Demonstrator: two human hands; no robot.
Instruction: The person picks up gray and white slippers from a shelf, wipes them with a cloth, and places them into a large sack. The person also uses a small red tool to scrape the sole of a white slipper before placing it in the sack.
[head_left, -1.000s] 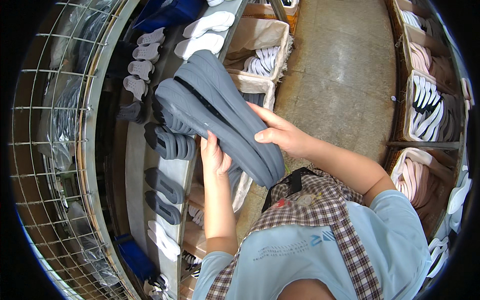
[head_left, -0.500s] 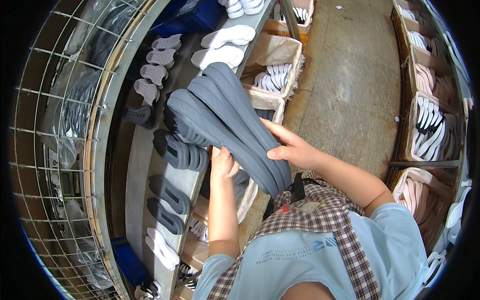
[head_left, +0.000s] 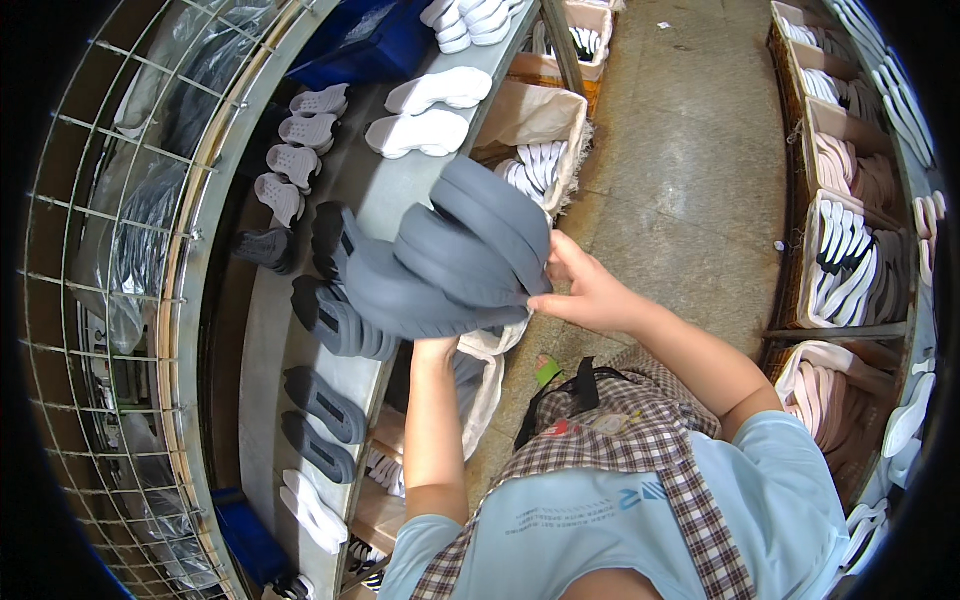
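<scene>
A bundle of grey shoe soles [head_left: 450, 250] is between my two hands, tilted and fanned apart at the near side. My right hand [head_left: 590, 292] grips the bundle's right end, thumb on the near face and fingers behind. My left hand [head_left: 436, 346] holds it from below; the soles cover most of its fingers. Just left of the bundle, more grey soles [head_left: 345, 322] stand in a row on the metal shelf [head_left: 262, 400]. Two single grey soles [head_left: 322, 445] lie closer to me, with white soles [head_left: 314, 512] beyond them toward my body.
Wire mesh [head_left: 110, 300] runs along the left. Blue bins [head_left: 365, 45] and white soles [head_left: 425, 110] sit on the shelf. Cloth-lined baskets [head_left: 530, 110] with soles stand beside it. Across the concrete aisle [head_left: 680, 180], more lined baskets [head_left: 840, 260] hold white, pink and brown soles.
The grey soles have turned from lengthwise to more end-on and dropped slightly, their layers spreading apart. My left hand has gone further beneath them. The view has shifted a little.
</scene>
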